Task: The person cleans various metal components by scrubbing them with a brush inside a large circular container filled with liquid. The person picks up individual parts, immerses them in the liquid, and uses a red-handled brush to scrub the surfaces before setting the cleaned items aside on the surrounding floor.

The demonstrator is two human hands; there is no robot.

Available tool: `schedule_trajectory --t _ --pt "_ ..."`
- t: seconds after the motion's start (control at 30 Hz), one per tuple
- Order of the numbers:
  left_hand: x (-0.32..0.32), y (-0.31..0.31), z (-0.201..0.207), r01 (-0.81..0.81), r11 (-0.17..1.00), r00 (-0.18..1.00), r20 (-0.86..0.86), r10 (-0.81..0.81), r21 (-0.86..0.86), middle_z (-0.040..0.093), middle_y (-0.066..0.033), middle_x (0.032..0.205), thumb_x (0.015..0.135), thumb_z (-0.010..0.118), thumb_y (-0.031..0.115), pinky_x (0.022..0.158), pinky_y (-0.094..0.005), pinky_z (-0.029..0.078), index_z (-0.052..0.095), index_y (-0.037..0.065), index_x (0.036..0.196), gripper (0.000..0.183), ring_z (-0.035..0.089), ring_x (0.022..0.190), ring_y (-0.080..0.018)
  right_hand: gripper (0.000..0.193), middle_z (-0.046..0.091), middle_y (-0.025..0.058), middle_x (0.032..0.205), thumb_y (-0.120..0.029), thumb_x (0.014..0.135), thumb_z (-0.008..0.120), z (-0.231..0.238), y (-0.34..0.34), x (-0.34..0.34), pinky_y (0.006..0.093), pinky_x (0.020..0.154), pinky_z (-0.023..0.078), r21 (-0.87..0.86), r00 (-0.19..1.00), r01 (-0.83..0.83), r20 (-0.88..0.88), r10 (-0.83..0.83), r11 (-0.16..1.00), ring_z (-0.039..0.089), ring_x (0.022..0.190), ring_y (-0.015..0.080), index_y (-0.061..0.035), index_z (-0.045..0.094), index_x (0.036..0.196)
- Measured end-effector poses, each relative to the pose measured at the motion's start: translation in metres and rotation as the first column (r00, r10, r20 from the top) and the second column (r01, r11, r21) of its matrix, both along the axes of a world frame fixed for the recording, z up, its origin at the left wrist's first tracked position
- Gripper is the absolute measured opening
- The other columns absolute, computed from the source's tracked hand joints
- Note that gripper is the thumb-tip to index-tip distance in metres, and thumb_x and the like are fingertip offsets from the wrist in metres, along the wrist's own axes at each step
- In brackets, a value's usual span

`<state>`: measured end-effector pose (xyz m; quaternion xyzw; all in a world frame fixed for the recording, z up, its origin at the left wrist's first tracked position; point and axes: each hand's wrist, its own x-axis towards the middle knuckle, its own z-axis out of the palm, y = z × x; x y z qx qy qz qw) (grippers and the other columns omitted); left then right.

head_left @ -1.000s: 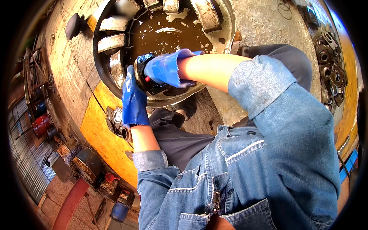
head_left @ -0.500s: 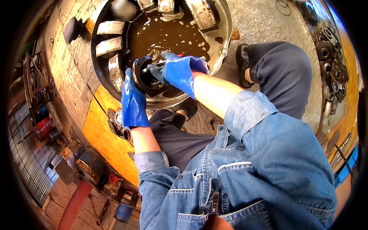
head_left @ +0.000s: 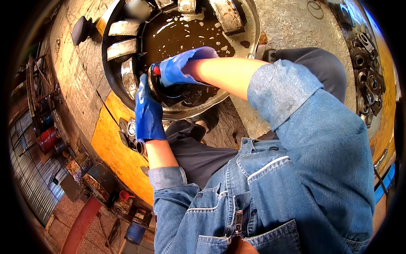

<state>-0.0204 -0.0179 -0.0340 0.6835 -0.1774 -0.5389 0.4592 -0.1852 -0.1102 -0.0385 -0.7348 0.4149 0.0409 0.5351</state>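
A blue glove covers my left hand (head_left: 148,111), which holds the near left side of a dark, hollow metal part (head_left: 155,88). The part is tilted at the near edge of a large round basin (head_left: 203,109) of brown liquid (head_left: 186,36). My right hand (head_left: 170,71), also in a blue glove, reaches into the part's opening, so its fingertips are hidden. Beside that glove shows the red end of a tool (head_left: 157,70); the rest of this tool is covered, and its kind is not clear.
Curved pale metal pieces (head_left: 122,49) stand along the basin's inner wall. Small rings and round parts (head_left: 132,127) lie on a yellow board left of my knee. At the far right, dark metal parts (head_left: 372,82) sit piled. A wire loop (head_left: 315,9) lies on the floor.
My right hand has moved left and deeper into the metal part, its forearm now lying more level. The tool's red end has shifted left. My left hand keeps its hold.
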Motion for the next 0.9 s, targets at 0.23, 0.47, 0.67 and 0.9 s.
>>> schedule_trajectory --t 0.23,0.47,0.67,0.9 --pt "-0.001 0.002 0.003 0.137 0.988 0.986 0.111 -0.128 -0.076 0.07 -0.0158 0.133 0.113 0.049 0.035 0.104 -0.0323 0.052 0.061 -0.007 0.141 0.052 0.066 0.122 -0.0206 0.026 0.078 0.0144 0.109 -0.02 0.092 0.066 -0.064 0.01 0.01 0.0423 0.083 0.059 -0.698 0.756 -0.555 -0.195 0.625 0.452 0.074 0.092 0.0347 -0.0099 0.078 0.113" --pt "-0.008 -0.001 0.006 0.093 0.989 0.991 0.103 -0.081 -0.116 0.072 -0.0131 0.128 0.11 0.057 0.037 0.099 -0.0308 0.053 0.067 -0.005 0.135 0.05 0.067 0.115 -0.0178 0.021 0.075 0.0098 0.092 -0.019 0.095 0.059 -0.075 0.002 0.013 0.0403 0.074 0.056 -0.812 0.628 -0.573 -0.348 0.696 0.111 0.072 0.084 0.027 -0.0081 0.076 0.098" --pt "-0.014 0.008 0.016 0.208 0.964 0.952 0.262 -0.159 -0.167 0.076 -0.0106 0.118 0.11 0.057 0.037 0.095 -0.0309 0.054 0.072 -0.004 0.128 0.047 0.07 0.105 -0.0176 0.019 0.078 0.0071 0.097 -0.014 0.085 0.072 -0.07 0.014 0.045 0.0412 0.072 0.057 -0.606 0.81 -0.544 -0.199 0.552 0.58 0.074 0.09 0.0253 -0.0078 0.079 0.102" --pt "0.006 0.007 -0.006 0.009 0.999 1.0 0.019 -0.008 -0.05 0.077 -0.0107 0.113 0.109 0.058 0.039 0.092 -0.031 0.055 0.072 -0.004 0.127 0.049 0.071 0.101 -0.0182 0.035 0.079 0.0118 0.109 -0.017 0.087 0.073 -0.016 0.002 0.051 0.0447 0.084 0.06 0.022 0.813 -0.485 -0.358 0.46 0.874 0.076 0.102 0.031 -0.0102 0.075 0.121"
